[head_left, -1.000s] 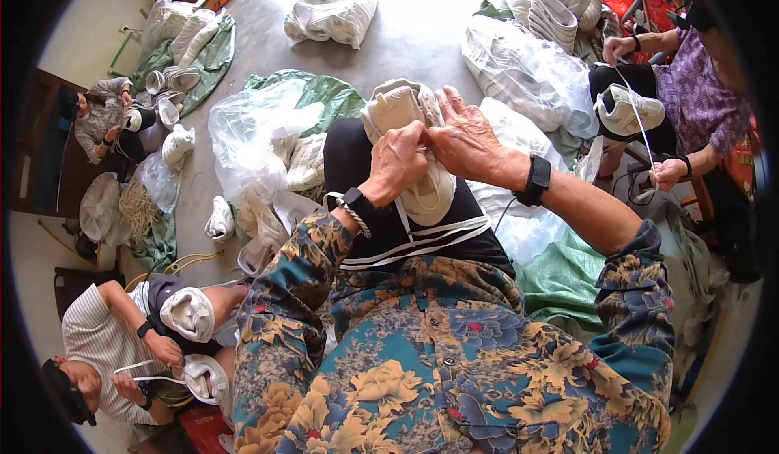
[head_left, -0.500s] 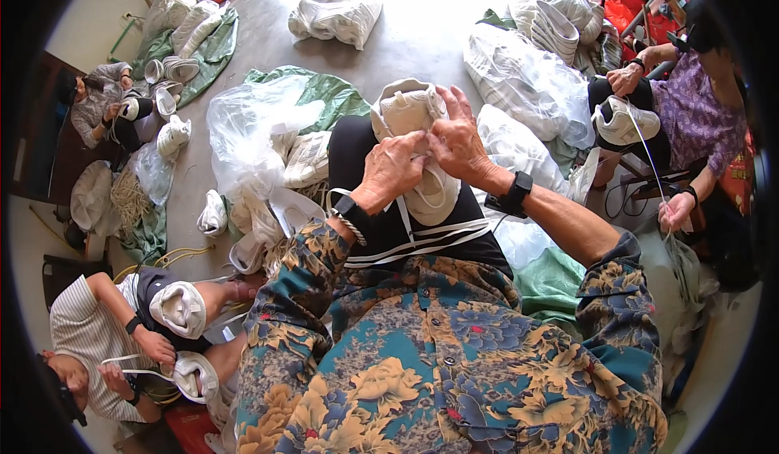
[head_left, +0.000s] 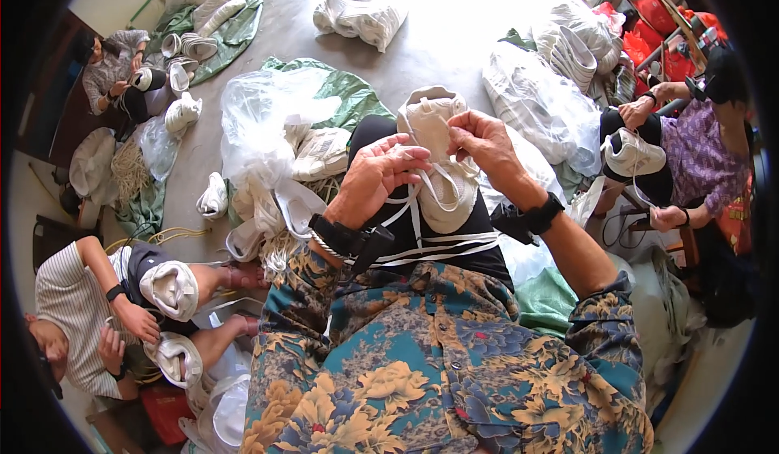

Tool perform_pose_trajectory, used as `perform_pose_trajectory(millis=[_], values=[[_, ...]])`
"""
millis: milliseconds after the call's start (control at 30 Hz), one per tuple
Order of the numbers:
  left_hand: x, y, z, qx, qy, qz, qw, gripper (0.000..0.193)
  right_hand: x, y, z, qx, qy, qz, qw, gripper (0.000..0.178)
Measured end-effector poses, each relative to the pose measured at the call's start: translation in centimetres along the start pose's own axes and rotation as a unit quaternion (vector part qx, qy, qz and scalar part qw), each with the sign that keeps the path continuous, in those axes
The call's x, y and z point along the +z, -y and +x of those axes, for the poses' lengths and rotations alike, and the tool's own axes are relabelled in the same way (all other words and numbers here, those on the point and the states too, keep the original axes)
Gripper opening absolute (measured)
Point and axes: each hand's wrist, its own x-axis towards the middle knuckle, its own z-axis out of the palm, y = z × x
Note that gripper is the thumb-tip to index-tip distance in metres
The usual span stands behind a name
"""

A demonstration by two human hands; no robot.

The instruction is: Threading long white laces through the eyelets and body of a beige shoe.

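A cream sneaker (head_left: 449,202) rests on my dark-trousered lap, its toe toward me and its opening away. White shoelace (head_left: 419,225) loops over its front, and long strands lie across my thighs. At the shoe's left side, my left hand (head_left: 380,176) is closed with a length of lace between thumb and fingers. My right hand (head_left: 487,147) pinches at the right edge of the lacing area, close to the tongue. What sits between those fingertips is too small to make out.
Bagged shoes (head_left: 324,152) and clear plastic (head_left: 256,121) lie on the floor to my left. More wrapped shoes (head_left: 544,101) are at the right. Co-workers handle shoes at left, including one in a striped shirt (head_left: 85,316), and another in a purple top (head_left: 702,142) at right.
My hands were together over the shoe's middle; now they are apart, the left drawn left with lace and the right at the shoe's right edge. The view has shifted slightly.
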Motion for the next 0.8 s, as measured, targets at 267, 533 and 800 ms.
perform_pose_trajectory(millis=[267, 533, 800], values=[[1.1, 1.1, -0.2, 0.155, -0.046, 0.203, 0.966, 0.055, 3.5, -0.8, -0.5, 0.038, 0.031, 0.164, 0.985, 0.012], [2.2, 1.5, 0.1, 0.263, -0.111, 0.477, 0.831, 0.062, 3.7, -0.7, -0.8, 0.104, 0.061, 0.234, 0.965, 0.022], [1.3, 2.6, 1.0, 0.286, -0.111, 0.545, 0.780, 0.065, 4.6, -1.9, -1.1, -0.034, 0.022, -0.009, 0.999, 0.017]])
